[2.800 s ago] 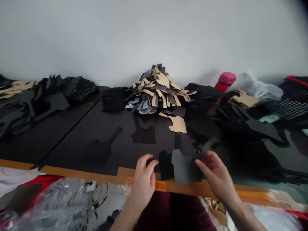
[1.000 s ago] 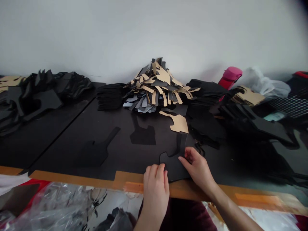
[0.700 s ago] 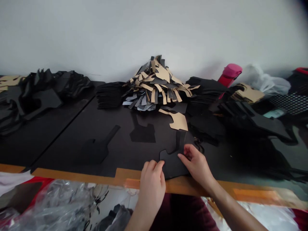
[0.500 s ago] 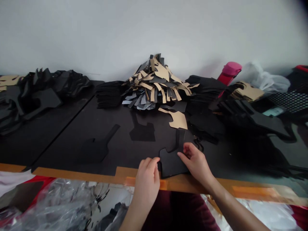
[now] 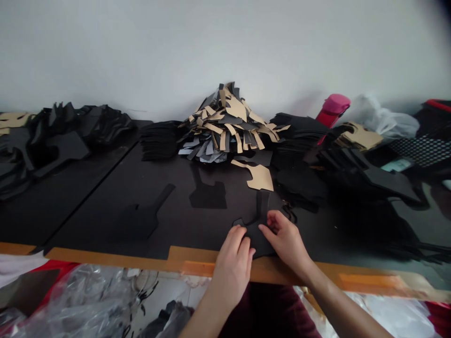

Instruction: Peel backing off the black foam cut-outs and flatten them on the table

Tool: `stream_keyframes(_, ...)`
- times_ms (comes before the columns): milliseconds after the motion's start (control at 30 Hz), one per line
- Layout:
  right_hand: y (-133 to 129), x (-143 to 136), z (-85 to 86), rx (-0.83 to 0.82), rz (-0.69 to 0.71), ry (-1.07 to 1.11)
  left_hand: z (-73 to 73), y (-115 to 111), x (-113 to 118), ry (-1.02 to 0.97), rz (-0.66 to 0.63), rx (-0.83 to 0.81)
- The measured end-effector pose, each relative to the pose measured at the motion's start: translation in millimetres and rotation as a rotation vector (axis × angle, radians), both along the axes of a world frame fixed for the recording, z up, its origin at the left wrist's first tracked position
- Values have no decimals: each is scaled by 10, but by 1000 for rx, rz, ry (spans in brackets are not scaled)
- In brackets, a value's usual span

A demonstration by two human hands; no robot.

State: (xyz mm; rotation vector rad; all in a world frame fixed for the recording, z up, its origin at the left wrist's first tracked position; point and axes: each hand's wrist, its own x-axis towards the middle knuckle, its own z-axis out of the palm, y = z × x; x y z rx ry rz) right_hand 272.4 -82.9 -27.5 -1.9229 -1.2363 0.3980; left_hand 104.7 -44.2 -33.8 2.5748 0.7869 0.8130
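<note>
the black piece (image 5: 261, 245) lay near the front of the table (image 5: 197, 230). my left hand (image 5: 233, 260) curled over its left side, my right hand (image 5: 287, 240) bent at its right; whether either pinched it, i couldn't tell. beyond lay a tan piece (image 5: 261, 179).

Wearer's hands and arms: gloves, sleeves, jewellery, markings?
Left hand and right hand: no gloves, no rings seen. Forearms bare as far as they show, no sleeve, watch, bracelet or cable visible. Dark maroon clothing shows between them. Nail finish too small to tell.
</note>
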Motion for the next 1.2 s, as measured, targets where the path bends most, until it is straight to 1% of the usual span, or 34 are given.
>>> stream_keyframes(133, -11, -14, -12, 45, 19, -71, -58, -13, 21, 56, 28, 5)
stream_keyframes(233, -40, -45, -5, 116, 34, -189, -56, -15, 19, 63, 33, 0)
stream_keyframes(367, -101, -106, 9, 220, 99, -334, -51, 1, 19, 51, 25, -8)
stream_keyframes(467, -135, -148, -3, 248, 128, -392, -56, 14, 22, 52, 22, -9)
stream_keyframes(567, -145, -172, -40, 250, 117, -434, -62, 15, 24, 58, 19, -8)
stream_keyframes(733, -129, -155, -98, 242, 54, -562, -73, 3, 15, 77, 27, -5)
stream_keyframes(967, -99, -75, -84, 314, 79, -528, -52, 8, 15, 80, 18, 10)
stream_keyframes(1100, -82, -40, -90, 254, 99, -423, -29, 9, 17, 115, -2, 22)
stream_keyframes(1200, -72, -32, -100, 237, 92, -402, -37, 12, 10, 138, -26, 63)
